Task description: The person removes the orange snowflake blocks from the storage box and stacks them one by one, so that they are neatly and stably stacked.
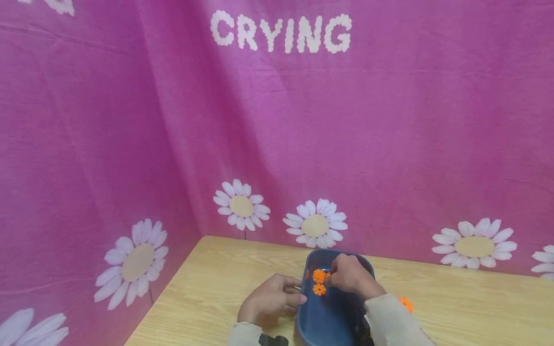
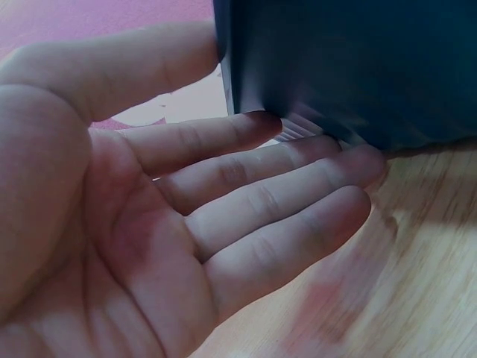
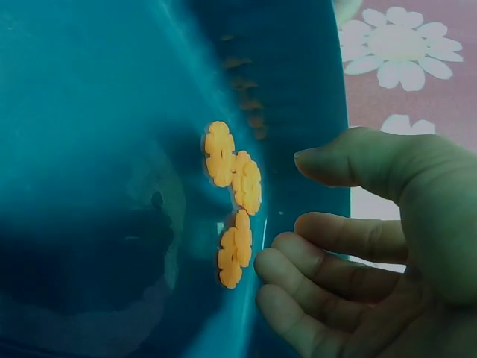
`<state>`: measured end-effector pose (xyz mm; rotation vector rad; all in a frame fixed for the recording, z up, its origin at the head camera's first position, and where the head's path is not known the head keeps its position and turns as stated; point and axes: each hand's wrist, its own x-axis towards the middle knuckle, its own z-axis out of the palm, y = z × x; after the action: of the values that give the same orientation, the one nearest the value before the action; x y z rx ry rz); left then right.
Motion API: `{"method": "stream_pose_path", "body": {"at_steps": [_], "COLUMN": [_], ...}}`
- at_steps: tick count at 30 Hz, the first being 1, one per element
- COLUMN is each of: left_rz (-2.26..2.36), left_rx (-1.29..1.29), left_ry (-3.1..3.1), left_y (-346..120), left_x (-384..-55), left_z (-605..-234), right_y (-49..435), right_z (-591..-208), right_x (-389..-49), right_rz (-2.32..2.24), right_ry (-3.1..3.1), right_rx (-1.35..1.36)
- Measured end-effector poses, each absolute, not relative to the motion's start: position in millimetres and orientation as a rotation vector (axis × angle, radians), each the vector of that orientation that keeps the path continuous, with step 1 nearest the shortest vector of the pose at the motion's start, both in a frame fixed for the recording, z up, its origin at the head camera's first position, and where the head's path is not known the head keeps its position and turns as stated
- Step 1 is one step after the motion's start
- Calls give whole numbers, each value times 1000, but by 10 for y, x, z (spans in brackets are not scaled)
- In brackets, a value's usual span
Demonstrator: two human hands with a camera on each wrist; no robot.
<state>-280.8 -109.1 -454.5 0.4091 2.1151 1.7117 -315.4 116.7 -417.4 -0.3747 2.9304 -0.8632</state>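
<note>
A dark blue rectangular bin (image 1: 333, 317) stands on the table. Inside it lie several orange flower-shaped discs (image 1: 319, 289), grouped along one wall in the right wrist view, some overlapping. My left hand (image 1: 272, 298) is at the bin's left side; its thumb and fingertips touch the outer wall, fingers nearly straight. Over the far part of the bin reaches my right hand (image 1: 351, 278). In the right wrist view its thumb and fingers (image 3: 350, 280) are apart, loosely bent beside the discs, with nothing between them.
Another orange disc (image 1: 406, 303) lies on the wooden table (image 1: 467, 307) right of the bin, partly behind the right sleeve (image 1: 394, 317). A pink cloth (image 1: 389, 144) with printed daisies hangs behind the table and along its left side.
</note>
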Motion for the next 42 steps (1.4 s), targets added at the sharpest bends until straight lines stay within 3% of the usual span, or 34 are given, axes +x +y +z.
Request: {"method": "stream_pose_path", "body": {"at_steps": [42], "left_rz": [1731], "left_rx": [454], "left_ry": [2092], "left_y": [-1085], "left_x": [-2812], "left_z": [-4521], "right_y": [863], "right_z": [-4343], "right_x": [-3210], "right_rz": [-676], "right_ry": [2944], "right_rx": [-332]}}
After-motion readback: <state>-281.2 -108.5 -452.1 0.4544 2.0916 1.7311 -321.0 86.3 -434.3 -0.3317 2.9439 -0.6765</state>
